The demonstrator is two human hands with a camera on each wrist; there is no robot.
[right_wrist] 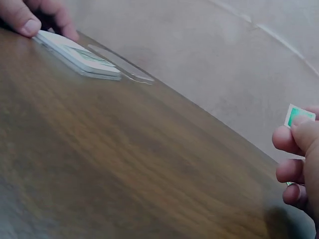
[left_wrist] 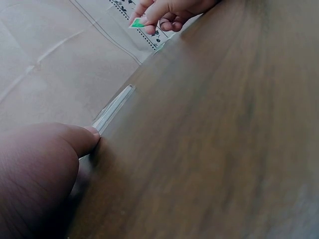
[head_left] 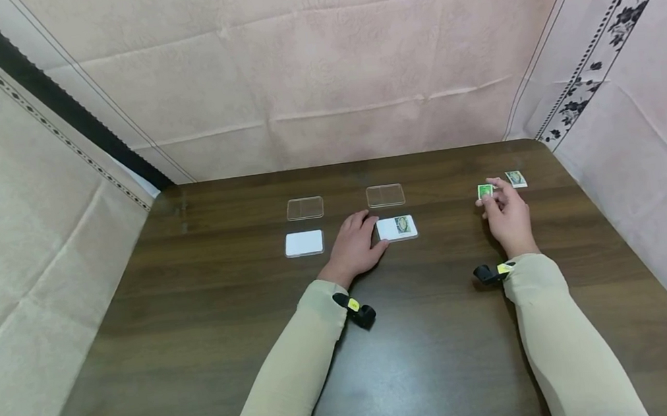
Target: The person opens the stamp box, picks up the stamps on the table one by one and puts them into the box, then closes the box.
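Between the thumb and fingers of my right hand (head_left: 508, 217) a small green stamp with a white border (head_left: 485, 191) is pinched, raised over the right side of the table. Another stamp (head_left: 516, 179) lies just beyond that hand. My left hand (head_left: 354, 246) holds the left end of a shallow clear case (right_wrist: 102, 74) with white cards in it, thumb at the near corner and a finger at the far side. On its white top lies a dark green stamp (head_left: 403, 224). The case rests on the table, as the right wrist view shows.
Left of my left hand sits a second white-topped case (head_left: 304, 243). Two clear lids (head_left: 305, 208) (head_left: 385, 196) lie behind the cases. The brown wooden table (head_left: 203, 357) meets hanging pale cloth (head_left: 321, 87) at its back edge and along both sides.
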